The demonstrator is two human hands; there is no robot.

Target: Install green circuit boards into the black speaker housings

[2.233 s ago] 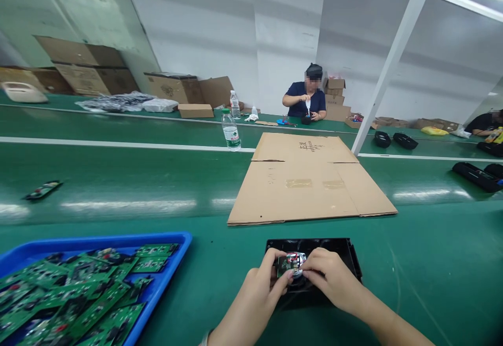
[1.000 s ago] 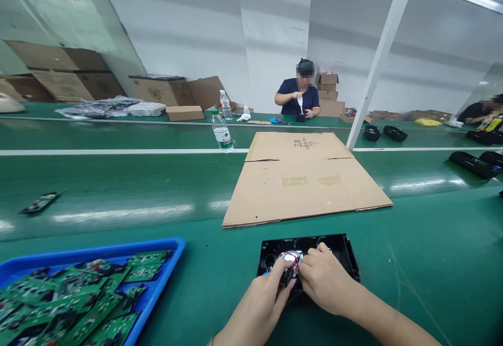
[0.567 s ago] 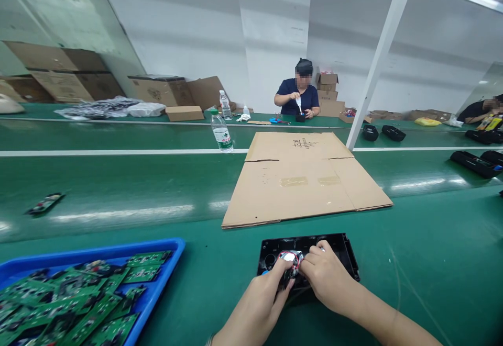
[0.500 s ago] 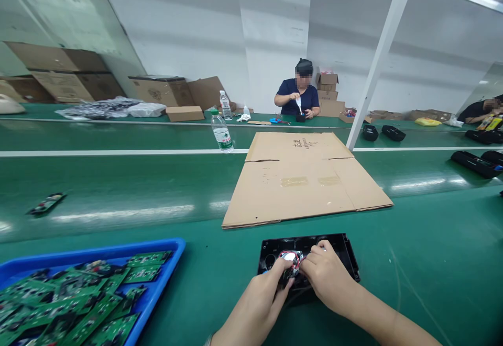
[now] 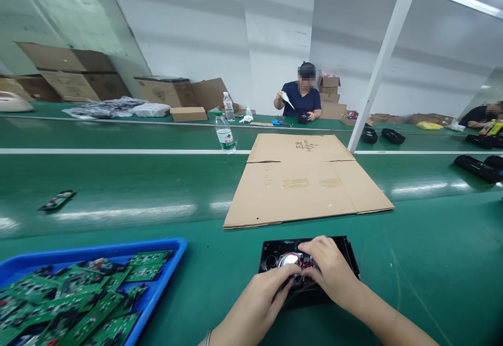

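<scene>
A black plastic housing lies on the green table in front of me, with its hollow side up. Inside it sits a round silver part with red wires beside it. My left hand is closed at the near side of the silver part; what lies between its fingers is hidden. Over the wires, my right hand arches with thumb and fingers apart, its fingertips at the housing's inside. The hands cover much of the housing's middle and right part.
A blue tray of green circuit boards stands at the left. Beyond the housing lies flat cardboard, with a water bottle behind it. One circuit board lies farther left. Across the table a person holds a white bottle.
My right hand has opened from a pinch at the wires, its fingers shifting left over them. My left fingers have slid lower on the silver part, which shows more. The view has shifted slightly.
</scene>
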